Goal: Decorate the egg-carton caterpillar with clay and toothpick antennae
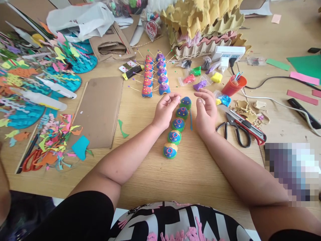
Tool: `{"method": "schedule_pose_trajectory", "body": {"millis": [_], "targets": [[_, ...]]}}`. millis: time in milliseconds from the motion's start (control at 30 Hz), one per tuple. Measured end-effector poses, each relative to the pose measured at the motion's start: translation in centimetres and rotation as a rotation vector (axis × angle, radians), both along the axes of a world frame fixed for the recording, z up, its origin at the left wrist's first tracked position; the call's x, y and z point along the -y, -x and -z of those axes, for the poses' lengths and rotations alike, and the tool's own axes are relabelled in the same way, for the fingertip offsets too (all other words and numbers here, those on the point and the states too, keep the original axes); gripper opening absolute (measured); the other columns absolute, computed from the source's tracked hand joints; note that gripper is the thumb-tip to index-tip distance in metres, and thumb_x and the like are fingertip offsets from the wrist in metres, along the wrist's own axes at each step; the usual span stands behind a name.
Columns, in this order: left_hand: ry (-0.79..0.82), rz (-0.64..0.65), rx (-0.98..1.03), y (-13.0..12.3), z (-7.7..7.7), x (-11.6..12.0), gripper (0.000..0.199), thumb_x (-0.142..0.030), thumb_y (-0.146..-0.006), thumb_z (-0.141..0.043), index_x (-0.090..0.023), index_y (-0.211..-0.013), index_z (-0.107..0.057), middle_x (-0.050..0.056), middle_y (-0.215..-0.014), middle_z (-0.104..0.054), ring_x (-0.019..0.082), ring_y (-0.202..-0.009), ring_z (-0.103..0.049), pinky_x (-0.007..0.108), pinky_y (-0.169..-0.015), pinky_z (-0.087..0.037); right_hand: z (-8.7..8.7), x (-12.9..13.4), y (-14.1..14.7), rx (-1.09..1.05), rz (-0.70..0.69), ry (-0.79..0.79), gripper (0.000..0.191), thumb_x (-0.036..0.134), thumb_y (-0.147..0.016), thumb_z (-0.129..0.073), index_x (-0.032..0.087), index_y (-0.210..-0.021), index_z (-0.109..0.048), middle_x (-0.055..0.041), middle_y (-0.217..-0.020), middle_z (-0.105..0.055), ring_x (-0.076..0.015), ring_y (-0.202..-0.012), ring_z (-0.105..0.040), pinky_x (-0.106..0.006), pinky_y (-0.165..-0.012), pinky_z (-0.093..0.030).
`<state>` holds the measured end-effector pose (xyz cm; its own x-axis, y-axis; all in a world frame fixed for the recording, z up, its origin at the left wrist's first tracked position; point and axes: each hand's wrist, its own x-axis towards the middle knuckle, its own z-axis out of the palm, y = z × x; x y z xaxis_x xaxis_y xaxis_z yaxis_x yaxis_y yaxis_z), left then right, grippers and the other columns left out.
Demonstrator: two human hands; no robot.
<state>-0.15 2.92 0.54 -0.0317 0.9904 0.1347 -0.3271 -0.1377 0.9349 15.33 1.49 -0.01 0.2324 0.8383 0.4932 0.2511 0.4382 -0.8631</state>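
Five small clay-covered domes, blue over green with pink rings, run in a slanted row down the table; the nearest dome (170, 151) and the farthest dome (186, 102) mark its ends. My left hand (165, 108) is just left of the far end, thumb and forefinger pinched together; whatever they hold is too small to make out. On the other side my right hand (206, 110) hovers with fingers curled and apart, nothing visible between them. A thin blue stick (191, 119) lies between the row and my right hand.
Red and purple clay figures (147, 91) with pins stand beyond. Right: orange cup (234, 85), black-handled pliers (235, 129), utility knife (250, 127), power strip (229, 52) with cables. Left: cardboard sheet (99, 112), paper scraps (50, 144), glue bottles (56, 87). Egg trays (200, 47) are stacked behind.
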Motion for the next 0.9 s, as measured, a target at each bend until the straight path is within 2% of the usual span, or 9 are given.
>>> {"method": "schedule_pose_trajectory", "body": {"millis": [167, 267, 400, 500, 633, 900], "targets": [[0.062, -0.013, -0.044, 0.2, 0.5, -0.4, 0.030, -0.053, -0.092, -0.074, -0.024, -0.093, -0.075, -0.001, -0.081, -0.070, 0.010, -0.075, -0.064, 0.023, -0.075, -0.052, 0.3, -0.4, -0.1, 0.017, 0.035, 0.046, 0.026, 0.049, -0.101, -0.056, 0.028, -0.103, -0.072, -0.0090, -0.132, -0.063, -0.0251, -0.130, -0.059, -0.052, -0.115, -0.051], [0.077, -0.034, -0.055, 0.1, 0.5, -0.5, 0.038, -0.060, -0.095, -0.068, -0.023, -0.088, -0.074, 0.000, -0.081, -0.071, 0.010, -0.075, -0.065, 0.024, -0.072, -0.050, 0.6, -0.6, -0.1, 0.019, 0.027, 0.064, 0.024, 0.047, -0.100, -0.057, 0.028, -0.104, -0.071, -0.0084, -0.126, -0.063, -0.0240, -0.127, -0.060, -0.048, -0.112, -0.052], [0.048, -0.075, -0.072, -0.1, 0.4, -0.4, 0.047, -0.065, -0.096, -0.062, -0.021, -0.084, -0.074, 0.001, -0.083, -0.073, 0.011, -0.076, -0.066, 0.025, -0.071, -0.050, 1.0, -0.7, 0.0, 0.020, 0.012, 0.099, 0.029, 0.051, -0.102, -0.053, 0.028, -0.111, -0.069, -0.0064, -0.117, -0.065, -0.0211, -0.113, -0.063, -0.043, -0.106, -0.054], [0.023, -0.082, -0.117, -0.2, 0.3, -0.1, 0.046, -0.065, -0.095, -0.064, -0.022, -0.084, -0.074, 0.001, -0.085, -0.073, 0.012, -0.079, -0.068, 0.025, -0.071, -0.052, 1.2, -0.7, 0.2, 0.013, -0.019, 0.116, 0.036, 0.058, -0.103, -0.048, 0.029, -0.117, -0.066, -0.0058, -0.119, -0.066, -0.0201, -0.109, -0.065, -0.043, -0.104, -0.053], [0.018, -0.061, -0.154, -0.3, 0.4, 0.1, 0.045, -0.065, -0.094, -0.066, -0.022, -0.085, -0.074, 0.001, -0.086, -0.073, 0.012, -0.080, -0.069, 0.023, -0.066, -0.051, 1.2, -0.5, 0.4, 0.024, -0.051, 0.110, 0.044, 0.064, -0.104, -0.042, 0.030, -0.121, -0.064, -0.0059, -0.123, -0.068, -0.0199, -0.112, -0.066, -0.042, -0.106, -0.053], [0.090, -0.055, -0.112, -0.4, 0.1, 0.1, 0.041, -0.061, -0.094, -0.068, -0.021, -0.084, -0.074, 0.002, -0.088, -0.073, 0.013, -0.081, -0.068, 0.025, -0.067, -0.050, 0.6, -0.2, 0.5, 0.011, -0.081, 0.137, 0.049, 0.068, -0.103, -0.040, 0.029, -0.120, -0.063, -0.0063, -0.125, -0.068, -0.0178, -0.108, -0.070, -0.039, -0.104, -0.055]]}}
